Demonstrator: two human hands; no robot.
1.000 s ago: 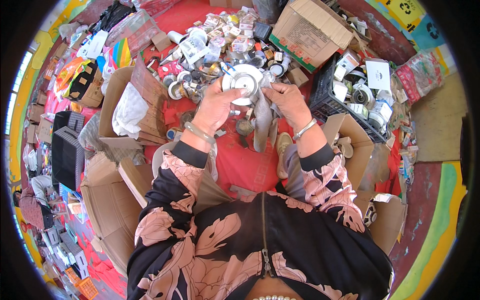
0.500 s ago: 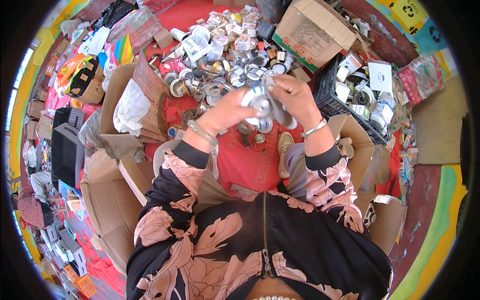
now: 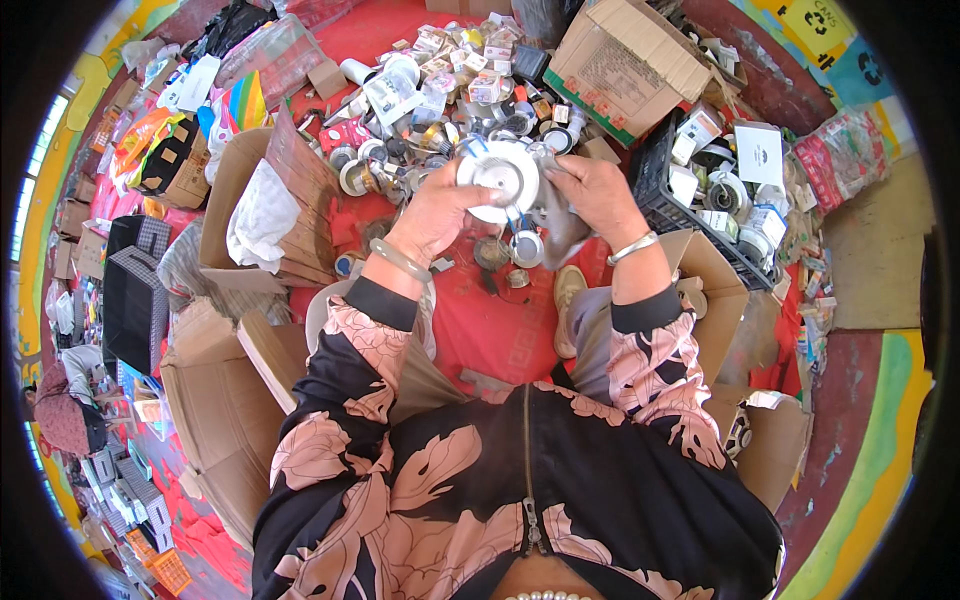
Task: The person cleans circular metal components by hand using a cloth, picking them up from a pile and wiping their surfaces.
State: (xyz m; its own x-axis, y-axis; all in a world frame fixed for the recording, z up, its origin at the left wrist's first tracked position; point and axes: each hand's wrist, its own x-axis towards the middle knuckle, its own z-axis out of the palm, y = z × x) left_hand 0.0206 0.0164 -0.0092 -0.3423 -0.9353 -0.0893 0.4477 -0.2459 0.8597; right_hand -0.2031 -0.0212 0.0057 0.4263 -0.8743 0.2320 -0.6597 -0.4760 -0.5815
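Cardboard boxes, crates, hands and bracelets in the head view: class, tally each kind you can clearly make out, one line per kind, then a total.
Hands: 2, left hand and right hand, both on a round white disc
Bracelets: 2
Round white disc: 1
Black plastic crate: 1
Large closed cardboard box: 1
Total: 7

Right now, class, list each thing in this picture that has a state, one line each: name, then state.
White round disc: held up in both hands.
Left hand: gripping the disc's left edge.
Right hand: gripping a grey part beside the disc.
Large cardboard box: flaps open.
Black crate: filled with small parts.
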